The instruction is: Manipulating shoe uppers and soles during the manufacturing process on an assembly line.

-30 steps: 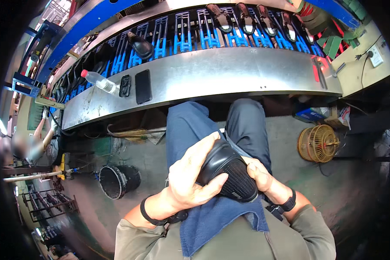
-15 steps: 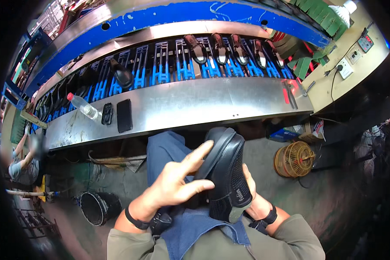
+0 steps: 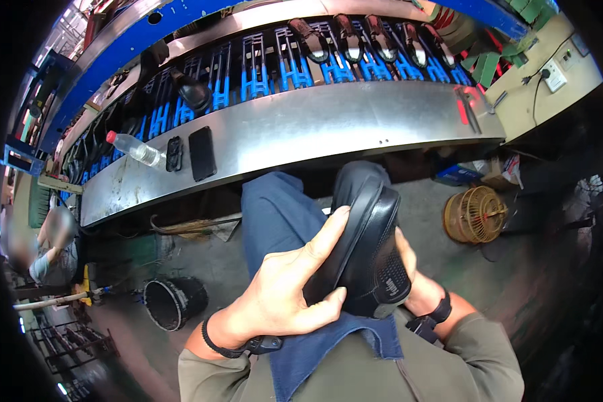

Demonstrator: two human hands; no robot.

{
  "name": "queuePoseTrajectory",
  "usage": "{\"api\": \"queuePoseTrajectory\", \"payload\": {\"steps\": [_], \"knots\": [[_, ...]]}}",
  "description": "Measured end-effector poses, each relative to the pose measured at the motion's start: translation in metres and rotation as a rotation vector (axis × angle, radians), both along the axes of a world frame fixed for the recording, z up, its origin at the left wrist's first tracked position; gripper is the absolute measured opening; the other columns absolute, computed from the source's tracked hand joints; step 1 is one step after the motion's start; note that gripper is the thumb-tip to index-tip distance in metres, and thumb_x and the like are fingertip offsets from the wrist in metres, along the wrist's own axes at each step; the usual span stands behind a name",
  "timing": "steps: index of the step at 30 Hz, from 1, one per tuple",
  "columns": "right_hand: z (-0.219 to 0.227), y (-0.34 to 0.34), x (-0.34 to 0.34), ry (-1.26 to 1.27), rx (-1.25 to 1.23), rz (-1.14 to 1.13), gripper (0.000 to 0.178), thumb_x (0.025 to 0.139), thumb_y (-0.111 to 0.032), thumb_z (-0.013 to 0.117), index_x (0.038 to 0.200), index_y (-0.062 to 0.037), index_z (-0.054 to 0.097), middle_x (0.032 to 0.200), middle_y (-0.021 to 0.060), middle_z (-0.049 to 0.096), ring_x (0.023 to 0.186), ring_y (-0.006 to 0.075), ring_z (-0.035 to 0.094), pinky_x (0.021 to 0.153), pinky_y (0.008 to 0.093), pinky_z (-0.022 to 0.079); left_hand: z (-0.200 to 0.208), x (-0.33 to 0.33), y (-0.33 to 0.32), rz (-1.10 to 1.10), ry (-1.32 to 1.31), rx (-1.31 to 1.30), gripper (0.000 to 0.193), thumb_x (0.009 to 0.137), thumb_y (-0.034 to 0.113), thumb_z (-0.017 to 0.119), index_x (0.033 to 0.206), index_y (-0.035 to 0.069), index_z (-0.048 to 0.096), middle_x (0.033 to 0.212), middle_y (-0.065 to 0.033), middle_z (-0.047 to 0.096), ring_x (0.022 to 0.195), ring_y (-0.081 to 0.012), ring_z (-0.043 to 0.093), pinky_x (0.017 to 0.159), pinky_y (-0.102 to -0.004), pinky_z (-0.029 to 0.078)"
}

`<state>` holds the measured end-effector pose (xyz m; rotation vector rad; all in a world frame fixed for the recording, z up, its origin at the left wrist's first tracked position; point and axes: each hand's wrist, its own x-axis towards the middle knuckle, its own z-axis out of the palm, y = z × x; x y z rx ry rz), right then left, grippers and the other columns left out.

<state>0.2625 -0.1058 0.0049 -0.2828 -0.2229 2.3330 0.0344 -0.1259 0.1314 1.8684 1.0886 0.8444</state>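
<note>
A black leather shoe (image 3: pixel 380 251) with a perforated side panel and a thick dark sole is held over my lap, its sole edge turned to the left. My left hand (image 3: pixel 275 288) grips the sole, its index finger stretched along the edge and its thumb pressed lower down; the other fingers are hidden. Round the shoe's right side, my right hand (image 3: pixel 412 275) supports it, most of its fingers hidden behind the upper. A dark blue apron (image 3: pixel 321 358) lies beneath the hands.
Ahead runs a metal bench (image 3: pixel 281 137) carrying a bottle (image 3: pixel 141 151), a phone (image 3: pixel 202 153), a black case (image 3: pixel 174 154) and pliers (image 3: pixel 469 110). Blue racks (image 3: pixel 254 77) behind it hold several shoes. A black bucket (image 3: pixel 174 303) and a wicker basket (image 3: pixel 476 214) stand on the floor. Another person (image 3: pixel 43 251) is far left.
The view has shifted, so the bench sits higher in the picture. My left finger and thumb lie closer along the sole, and the shoe is turned slightly. Both hands stay on it.
</note>
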Motion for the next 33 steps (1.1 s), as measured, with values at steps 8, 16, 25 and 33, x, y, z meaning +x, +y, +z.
{"api": "queuePoseTrajectory", "payload": {"steps": [8,16,25,33], "knots": [[0.052,0.003,-0.058,-1.329,1.278,0.008,0.08,0.095,-0.049,0.062,0.14,0.0119,0.036,0.124,0.0327,0.055,0.114,0.0426,0.06,0.096,0.0496,0.049,-0.09,-0.012,0.012,0.522,-1.006,-0.279,0.085,0.076,0.046,0.086,0.136,-0.001,0.048,0.121,-0.0171,0.063,0.104,-0.0256,0.067,0.092,-0.0396,0.056],[0.087,0.062,-0.074,-1.016,1.646,-0.074,0.058,0.085,-0.029,0.08,0.125,0.0006,0.05,0.061,0.0068,0.058,0.051,0.0216,0.062,0.049,0.0343,0.047,-0.121,-0.049,-0.014,0.111,-1.316,-0.456,0.085,0.084,0.07,0.065,0.138,0.006,0.051,0.129,-0.014,0.061,0.119,-0.0281,0.062,0.105,-0.0467,0.051],[0.097,0.096,-0.068,-0.836,1.892,0.074,0.061,0.087,-0.014,0.071,0.135,0.0018,0.037,0.062,0.0113,0.059,0.054,0.0329,0.064,0.049,0.0399,0.048,-0.076,-0.034,-0.001,0.369,-1.0,-0.347,0.099,0.078,0.046,0.084,0.15,0.001,0.034,0.133,-0.0155,0.055,0.125,-0.0286,0.057,0.108,-0.043,0.047],[0.118,0.091,-0.049,-0.909,1.854,0.076,0.063,0.086,-0.016,0.075,0.133,0.0033,0.038,0.069,0.0185,0.063,0.063,0.0408,0.067,0.053,0.046,0.051,-0.045,-0.017,0.01,0.478,-0.43,-0.062,0.097,0.083,0.052,0.079,0.151,0.002,0.031,0.135,-0.0158,0.05,0.125,-0.0249,0.053,0.106,-0.0387,0.043]]}}
